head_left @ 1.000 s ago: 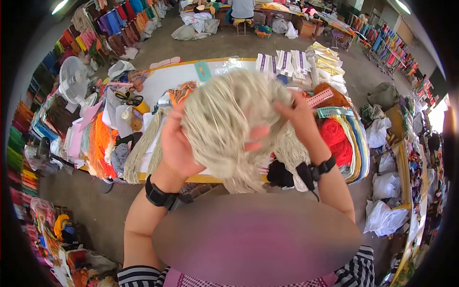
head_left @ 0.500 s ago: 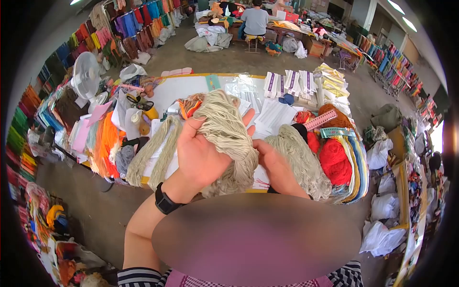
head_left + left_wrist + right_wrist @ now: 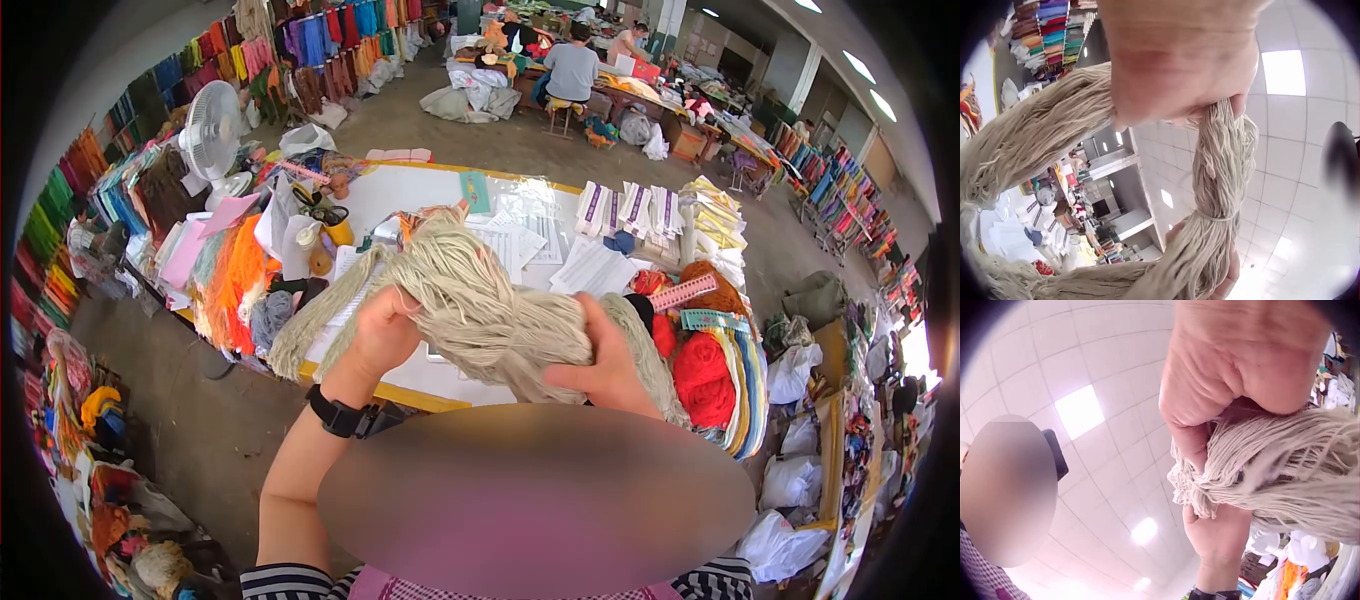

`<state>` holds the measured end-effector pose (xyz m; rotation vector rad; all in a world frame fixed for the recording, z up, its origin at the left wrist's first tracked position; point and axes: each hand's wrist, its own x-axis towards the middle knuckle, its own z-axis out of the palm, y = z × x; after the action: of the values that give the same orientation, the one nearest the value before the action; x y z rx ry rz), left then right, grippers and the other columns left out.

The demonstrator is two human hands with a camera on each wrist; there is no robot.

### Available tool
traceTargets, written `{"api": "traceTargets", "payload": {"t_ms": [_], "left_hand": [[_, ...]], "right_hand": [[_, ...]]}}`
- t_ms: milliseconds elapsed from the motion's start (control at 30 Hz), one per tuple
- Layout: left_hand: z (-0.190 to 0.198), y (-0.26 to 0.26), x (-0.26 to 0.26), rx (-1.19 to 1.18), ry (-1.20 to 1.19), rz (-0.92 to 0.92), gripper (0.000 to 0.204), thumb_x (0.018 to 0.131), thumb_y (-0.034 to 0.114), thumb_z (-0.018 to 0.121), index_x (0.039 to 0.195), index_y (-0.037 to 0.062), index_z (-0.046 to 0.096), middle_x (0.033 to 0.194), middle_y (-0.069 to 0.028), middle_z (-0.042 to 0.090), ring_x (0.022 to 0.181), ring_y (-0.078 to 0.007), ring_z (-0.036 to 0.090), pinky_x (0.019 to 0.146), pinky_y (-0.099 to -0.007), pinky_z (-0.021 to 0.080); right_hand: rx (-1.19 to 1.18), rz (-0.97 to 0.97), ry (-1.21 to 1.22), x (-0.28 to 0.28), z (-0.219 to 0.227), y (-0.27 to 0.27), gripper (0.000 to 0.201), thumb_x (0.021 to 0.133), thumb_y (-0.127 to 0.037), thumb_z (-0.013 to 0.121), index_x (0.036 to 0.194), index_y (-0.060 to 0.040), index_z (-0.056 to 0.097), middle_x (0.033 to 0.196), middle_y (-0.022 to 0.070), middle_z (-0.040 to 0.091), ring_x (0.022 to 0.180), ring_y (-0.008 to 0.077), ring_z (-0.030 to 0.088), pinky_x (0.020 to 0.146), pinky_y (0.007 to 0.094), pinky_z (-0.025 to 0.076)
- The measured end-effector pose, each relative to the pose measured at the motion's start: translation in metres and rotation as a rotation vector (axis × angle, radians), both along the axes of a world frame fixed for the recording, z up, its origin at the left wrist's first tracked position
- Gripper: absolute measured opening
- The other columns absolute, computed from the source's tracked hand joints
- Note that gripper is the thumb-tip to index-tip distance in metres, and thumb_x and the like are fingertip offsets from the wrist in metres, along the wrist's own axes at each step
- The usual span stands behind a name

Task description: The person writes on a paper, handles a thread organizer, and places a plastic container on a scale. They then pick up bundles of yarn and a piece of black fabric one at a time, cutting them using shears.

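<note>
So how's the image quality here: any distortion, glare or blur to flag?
Head view: strong fisheye bend, dark corner vignette, even daylight, a blurred oval low in frame. Left wrist view: ceiling panels glare white behind the beige yarn hank, left hand soft. Right wrist view: washed-out ceiling, right hand close and soft.
</note>
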<state>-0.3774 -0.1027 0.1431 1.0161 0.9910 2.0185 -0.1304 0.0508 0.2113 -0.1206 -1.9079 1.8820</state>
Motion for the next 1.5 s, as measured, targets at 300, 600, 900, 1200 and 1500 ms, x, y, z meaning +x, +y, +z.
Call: {"api": "traceTargets", "payload": {"t_ms": [300, 600, 900, 1200, 1500], "left_hand": [[0.02, 0.003, -0.003, -0.007, -0.135, -0.463, 0.046, 0.095, 0.027, 0.046, 0.13, -0.0026, 0.051, 0.131, -0.0135, 0.056, 0.12, -0.026, 0.054, 0.106, -0.0421, 0.037], [0.005, 0.019, 0.063, 0.086, 0.86, -0.305, 0.025, 0.096, 0.023, 0.047, 0.095, 0.0016, 0.061, 0.091, -0.0067, 0.064, 0.075, -0.0152, 0.057, 0.068, -0.0302, 0.045], [0.023, 0.055, 0.073, -0.128, 0.978, 0.395, 0.083, 0.085, 0.021, 0.068, 0.151, 0.0057, 0.021, 0.151, -0.0182, 0.031, 0.141, -0.0234, 0.028, 0.116, -0.0357, 0.021], [0.001, 0.068, 0.085, -0.469, 1.334, 0.497, 0.079, 0.087, 0.028, 0.063, 0.15, 0.0008, 0.022, 0.145, -0.0183, 0.041, 0.137, -0.027, 0.035, 0.113, -0.0377, 0.026], [-0.084, -0.002, 0.018, -0.81, 0.463, -0.749, 0.059, 0.092, 0.031, 0.061, 0.141, 0.0027, 0.043, 0.144, -0.0099, 0.045, 0.128, -0.0184, 0.044, 0.108, -0.0334, 0.034]], "right_hand": [[-0.275, 0.45, -0.241, 0.002, 0.01, 0.026, 0.062, 0.095, -0.041, 0.055, 0.136, 0.0046, 0.043, 0.124, 0.0169, 0.059, 0.115, 0.0234, 0.057, 0.097, 0.0341, 0.045], [-0.857, 0.272, -0.12, -0.012, 0.016, 0.024, 0.052, 0.101, -0.036, 0.042, 0.133, 0.0046, 0.045, 0.124, 0.0181, 0.06, 0.111, 0.0324, 0.061, 0.1, 0.0415, 0.046], [-0.07, 0.059, -0.325, 0.018, 0.01, 0.032, 0.046, 0.085, -0.009, 0.068, 0.127, -0.0011, 0.051, 0.107, 0.0056, 0.063, 0.099, 0.0109, 0.06, 0.085, 0.026, 0.047], [0.503, -0.281, -0.011, -0.025, -0.056, -0.006, 0.074, 0.074, -0.009, 0.075, 0.137, -0.0024, 0.037, 0.121, 0.0149, 0.06, 0.112, 0.0317, 0.058, 0.096, 0.0338, 0.046], [-1.135, 0.417, -0.202, -0.042, -0.072, 0.02, 0.044, 0.1, -0.032, 0.047, 0.13, 0.0, 0.051, 0.122, 0.0122, 0.062, 0.109, 0.0218, 0.062, 0.095, 0.0366, 0.049]]}}
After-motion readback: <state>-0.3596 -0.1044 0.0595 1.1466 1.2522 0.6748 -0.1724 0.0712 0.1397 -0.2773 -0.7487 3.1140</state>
